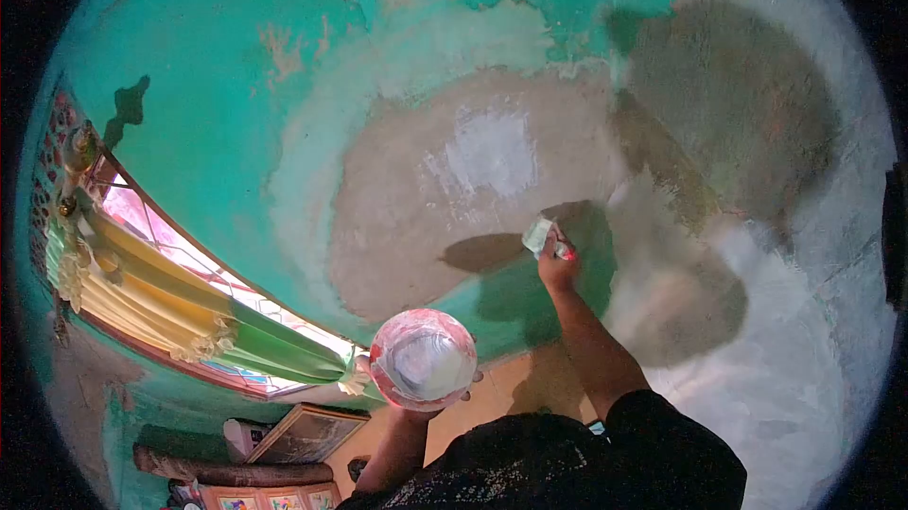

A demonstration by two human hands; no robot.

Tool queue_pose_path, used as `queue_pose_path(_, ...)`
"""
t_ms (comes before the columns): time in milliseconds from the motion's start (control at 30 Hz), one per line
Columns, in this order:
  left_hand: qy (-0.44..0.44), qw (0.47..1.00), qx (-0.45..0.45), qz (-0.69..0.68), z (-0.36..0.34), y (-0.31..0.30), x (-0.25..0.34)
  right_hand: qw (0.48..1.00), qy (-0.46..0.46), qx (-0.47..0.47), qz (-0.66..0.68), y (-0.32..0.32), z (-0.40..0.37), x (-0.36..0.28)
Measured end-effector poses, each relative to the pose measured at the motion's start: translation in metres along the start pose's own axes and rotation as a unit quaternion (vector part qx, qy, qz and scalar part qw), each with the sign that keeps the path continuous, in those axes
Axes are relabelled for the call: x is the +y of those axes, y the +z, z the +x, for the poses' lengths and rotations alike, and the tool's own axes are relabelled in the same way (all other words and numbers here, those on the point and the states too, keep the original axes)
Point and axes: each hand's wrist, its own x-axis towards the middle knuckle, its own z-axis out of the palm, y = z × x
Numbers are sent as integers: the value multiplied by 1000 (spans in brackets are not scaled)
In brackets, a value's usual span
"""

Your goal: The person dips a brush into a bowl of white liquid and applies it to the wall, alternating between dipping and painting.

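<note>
My left hand holds a round red-and-white bowl from below, with whitish paste inside. In my right hand is a flat scraper with a pale blade and a red part by the fingers. The blade is close to the wall; whether it touches cannot be told. A white smeared patch lies on the bare brownish area of the green wall, up and left of the scraper.
On the left, a window has yellow and green curtains. Below it are a framed picture, a rolled mat and a white object. Grey-white plastered wall is at right. Tan floor shows below.
</note>
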Motion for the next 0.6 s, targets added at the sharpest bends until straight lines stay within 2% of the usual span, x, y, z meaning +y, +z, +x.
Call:
queue_pose_path(33, -16, 999, -29, -20, 0, 2, 0, 998, 37, 16, 51, 7, 0, -13)
queue_pose_path(67, -34, 997, -57, -40, 1, 3, 1, 992, 39, 10, 119, 18, 8, -15)
queue_pose_path(100, -51, 993, -85, -60, 2, 5, 1, 991, 41, 16, 130, 32, 19, -26)
queue_pose_path(200, -1, 997, -41, -69, 2, 14, -4, 986, 108, 4, 131, 39, 38, -148)
queue_pose_path(300, 27, 999, 9, 15, 0, -7, 2, 956, -7, 17, 293, 63, 42, -177)
queue_pose_path(400, 24, 999, -14, -27, -3, -6, 2, 956, -209, 20, 204, 43, 40, -209)
queue_pose_path(500, 44, 998, 20, -40, -3, 3, 0, 948, -291, -19, 130, 53, 32, -139)
queue_pose_path(533, 44, 998, 23, -42, -1, 5, -1, 947, -313, -31, 68, 47, 22, -119)
queue_pose_path(600, 35, 999, 6, -40, 0, 7, -1, 964, -249, -82, 38, 39, 1, -74)
